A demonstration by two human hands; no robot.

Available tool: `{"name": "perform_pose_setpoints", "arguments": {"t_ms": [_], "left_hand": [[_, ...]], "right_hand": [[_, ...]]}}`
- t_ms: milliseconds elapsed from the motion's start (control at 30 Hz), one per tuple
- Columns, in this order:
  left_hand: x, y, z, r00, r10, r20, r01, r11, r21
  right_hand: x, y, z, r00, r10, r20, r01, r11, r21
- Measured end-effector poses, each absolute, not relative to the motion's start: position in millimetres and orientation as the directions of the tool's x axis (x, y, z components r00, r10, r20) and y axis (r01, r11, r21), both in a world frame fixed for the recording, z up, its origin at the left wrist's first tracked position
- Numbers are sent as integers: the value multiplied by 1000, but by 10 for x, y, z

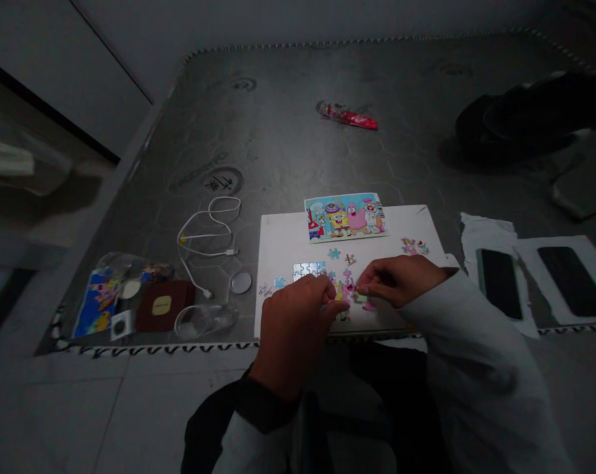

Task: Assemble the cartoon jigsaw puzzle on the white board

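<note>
A jigsaw puzzle, partly joined, lies on a white board. My left hand rests over its lower part with fingers curled and thumb near the index finger; what they grip is hidden. From the right, my right hand pinches at the edge of a pink jigsaw piece beside the joined part. Loose pieces lie around, among them a blue piece, a brown-and-white piece and a colourful cluster. A cartoon picture card lies at the board's far edge.
Left of the board are a white cable, a round lid, a clear container, a brown box and a blue packet. Two phones lie at right. A red wrapper lies farther back.
</note>
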State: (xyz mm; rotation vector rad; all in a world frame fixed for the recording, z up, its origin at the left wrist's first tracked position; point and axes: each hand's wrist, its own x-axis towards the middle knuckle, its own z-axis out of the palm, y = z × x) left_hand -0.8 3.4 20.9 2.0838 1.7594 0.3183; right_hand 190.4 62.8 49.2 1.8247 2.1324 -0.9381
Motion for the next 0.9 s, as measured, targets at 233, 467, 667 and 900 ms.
{"name": "perform_pose_setpoints", "arguments": {"t_ms": [233, 467, 667, 900], "left_hand": [[-7, 43, 207, 211, 958, -193, 887, -104, 450], [-5, 42, 185, 212, 950, -231, 880, -82, 468], [1, 47, 189, 206, 946, -251, 876, -64, 478], [-7, 31, 182, 204, 948, -243, 863, -57, 502]], "right_hand": [[1857, 642, 507, -284, 730, -621, 950, 129, -283], [1802, 611, 437, -320, 701, -637, 945, 184, -271], [1777, 585, 400, -338, 665, -666, 941, 217, -260], [1780, 617, 448, -319, 666, -674, 947, 204, -247]]}}
